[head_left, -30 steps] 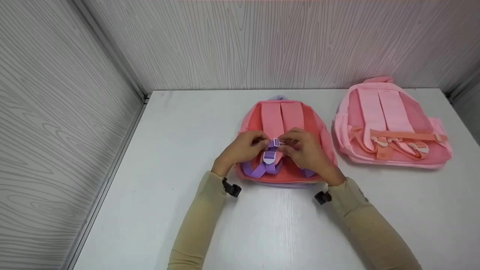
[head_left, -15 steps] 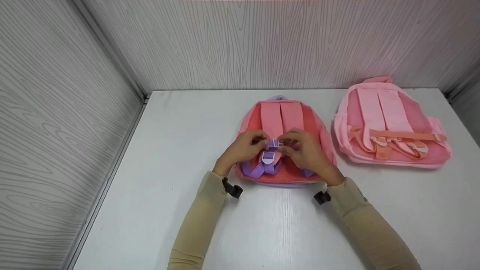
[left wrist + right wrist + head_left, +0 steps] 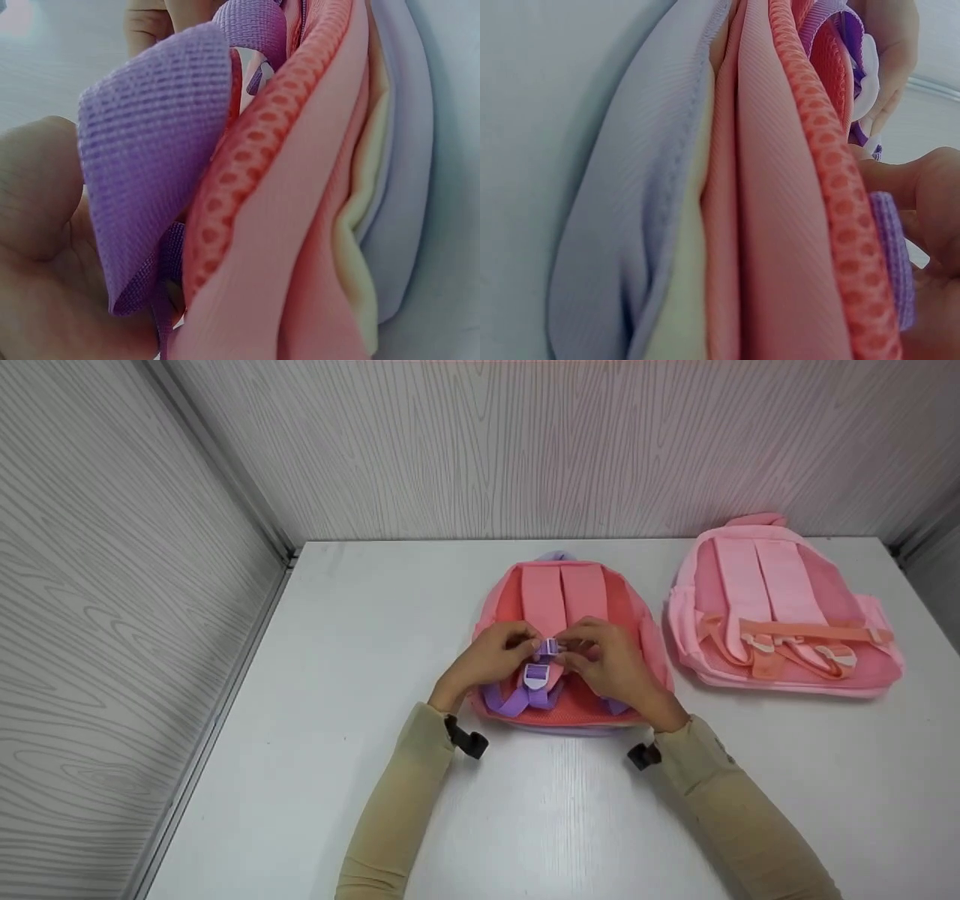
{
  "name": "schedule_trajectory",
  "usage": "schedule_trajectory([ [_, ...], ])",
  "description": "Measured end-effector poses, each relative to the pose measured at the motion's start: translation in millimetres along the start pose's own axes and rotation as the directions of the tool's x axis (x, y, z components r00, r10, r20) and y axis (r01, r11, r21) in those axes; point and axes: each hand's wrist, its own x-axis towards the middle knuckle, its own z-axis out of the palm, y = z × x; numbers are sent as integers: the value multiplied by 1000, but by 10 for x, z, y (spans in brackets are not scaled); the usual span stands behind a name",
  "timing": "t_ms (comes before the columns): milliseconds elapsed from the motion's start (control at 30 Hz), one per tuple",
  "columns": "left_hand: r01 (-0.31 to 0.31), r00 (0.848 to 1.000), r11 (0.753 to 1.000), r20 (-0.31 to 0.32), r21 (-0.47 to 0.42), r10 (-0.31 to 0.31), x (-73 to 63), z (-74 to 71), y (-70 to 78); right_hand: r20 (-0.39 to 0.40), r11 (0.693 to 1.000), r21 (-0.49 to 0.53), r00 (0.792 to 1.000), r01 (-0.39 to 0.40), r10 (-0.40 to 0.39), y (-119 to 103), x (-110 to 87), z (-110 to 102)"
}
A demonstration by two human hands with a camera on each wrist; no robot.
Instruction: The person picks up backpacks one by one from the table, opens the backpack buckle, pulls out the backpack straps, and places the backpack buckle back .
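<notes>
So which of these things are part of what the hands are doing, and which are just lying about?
In the job, it seems:
- left hand and right hand
- small buckle between them
- purple straps
- coral backpack

Just lying about, apparently:
- pink backpack, untouched
- its orange straps

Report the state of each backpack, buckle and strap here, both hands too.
Coral backpack, lying back panel up
Upper white buckle, threaded with webbing, held between the hands
Lower white buckle, threaded with webbing, untouched
Purple webbing, bent into a loop
Left hand, pinching webbing
Right hand, pinching the upper buckle's right side
Pale pink backpack, lying back panel up, untouched
Orange strap, lying across it; fastening unclear
</notes>
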Motion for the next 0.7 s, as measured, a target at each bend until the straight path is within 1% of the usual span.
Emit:
schedule_trajectory([
  [67,4,1000,1000,1,1,-4,0,4,0,-9,1000,-4,1000,15,-15,5,0,5],
  [233,20,1000,1000,2,6,-20,0,12,5,-12,1000,-7,1000,21,-21,12,0,7],
  [533,44,999,999,1,6,-44,-2,31,23,10,1000,-2,1000,-9,9,-16,-1,-9],
  [700,80,997,997,0,1,-80,-9,55,41,14,1000,6,1000,-18,18,-18,-4,2],
])
